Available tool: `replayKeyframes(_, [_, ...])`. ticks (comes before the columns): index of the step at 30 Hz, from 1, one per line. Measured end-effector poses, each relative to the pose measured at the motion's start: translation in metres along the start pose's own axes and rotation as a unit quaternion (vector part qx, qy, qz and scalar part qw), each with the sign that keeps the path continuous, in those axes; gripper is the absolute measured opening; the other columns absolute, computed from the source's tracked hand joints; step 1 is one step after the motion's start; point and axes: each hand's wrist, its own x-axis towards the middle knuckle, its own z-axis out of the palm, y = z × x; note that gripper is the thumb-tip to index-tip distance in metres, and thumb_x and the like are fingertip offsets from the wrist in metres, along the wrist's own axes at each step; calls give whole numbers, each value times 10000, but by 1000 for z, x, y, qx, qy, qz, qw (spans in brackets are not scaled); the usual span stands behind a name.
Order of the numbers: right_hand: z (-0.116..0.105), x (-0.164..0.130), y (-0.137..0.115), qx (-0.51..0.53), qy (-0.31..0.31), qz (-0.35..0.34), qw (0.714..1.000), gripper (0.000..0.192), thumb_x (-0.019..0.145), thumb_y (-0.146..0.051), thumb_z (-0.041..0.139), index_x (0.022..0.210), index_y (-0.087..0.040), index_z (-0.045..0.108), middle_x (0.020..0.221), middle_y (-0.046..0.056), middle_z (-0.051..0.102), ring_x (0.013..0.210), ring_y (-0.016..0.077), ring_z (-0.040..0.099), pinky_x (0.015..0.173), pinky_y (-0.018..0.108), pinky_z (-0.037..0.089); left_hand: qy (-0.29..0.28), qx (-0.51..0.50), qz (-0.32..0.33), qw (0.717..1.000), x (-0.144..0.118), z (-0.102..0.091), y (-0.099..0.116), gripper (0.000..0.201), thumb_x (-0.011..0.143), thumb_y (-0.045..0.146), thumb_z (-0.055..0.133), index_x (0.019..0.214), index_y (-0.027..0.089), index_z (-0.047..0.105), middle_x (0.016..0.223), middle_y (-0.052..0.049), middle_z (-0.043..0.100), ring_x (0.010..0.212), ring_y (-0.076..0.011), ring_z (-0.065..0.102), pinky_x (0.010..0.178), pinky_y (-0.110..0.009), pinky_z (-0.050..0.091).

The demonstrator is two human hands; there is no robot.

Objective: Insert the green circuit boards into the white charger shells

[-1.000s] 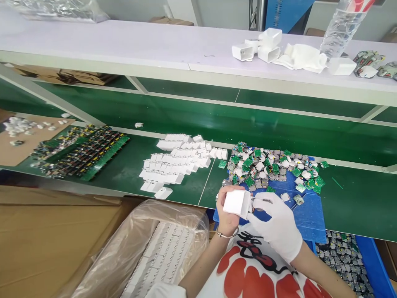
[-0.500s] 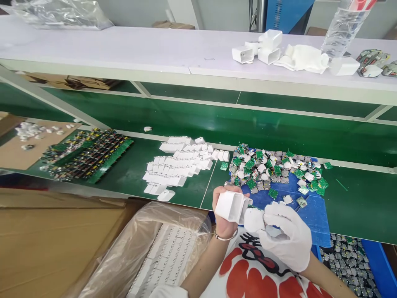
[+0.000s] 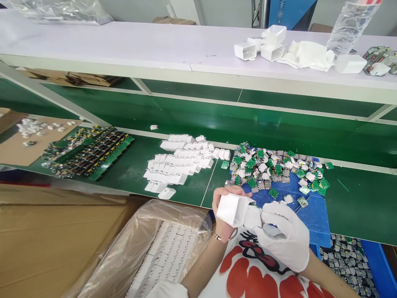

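Green conveyor bench, lower centre: left hand gripping white casing; gloved right hand now pushing white insert in, closer than before.

Pretty standard assembly line setup: a green conveyor belt runs across the middle of the frame, a long white shelf sits above it, a pale wall shows along the top edge, and bright even light everywhere.
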Motion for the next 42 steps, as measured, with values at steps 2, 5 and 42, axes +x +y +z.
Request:
replayKeyframes(2, [0, 1, 1, 0, -17, 14, 1000, 178, 758, -160, 645, 927, -215, 636, 864, 43, 684, 772, 168, 665, 699, 256, 590, 2, -23, 14, 1000, 0, 1, 2, 450, 482, 533, 812, 848, 350, 625, 779, -29, 631, 716, -209, 569, 608, -334, 541])
replayKeyframes(5, [-1, 10, 0, 9, -43, 47, 998, 195, 779, -136, 612, 955, -216, 638, 884, 43, 679, 782, 162, 661, 710, 258, 586, 24, -24, -5, 999, 0, 8, 4, 368, 532, 460, 814, 819, 302, 645, 780, -37, 646, 722, -205, 592, 609, -330, 547])
replayKeyframes(42, [210, -109, 76, 474, -275, 572, 610, 442, 685, -580, 636, 841, -171, 572, 680, 27, 628, 537, 159, 601, 453, 267, 484, 395, -194, -220, 871, -6, -122, -67, 362, 802, 471, 610, 680, 148, 502, 453, 95, 355, 324, -20, 245, 295, -147, 179])
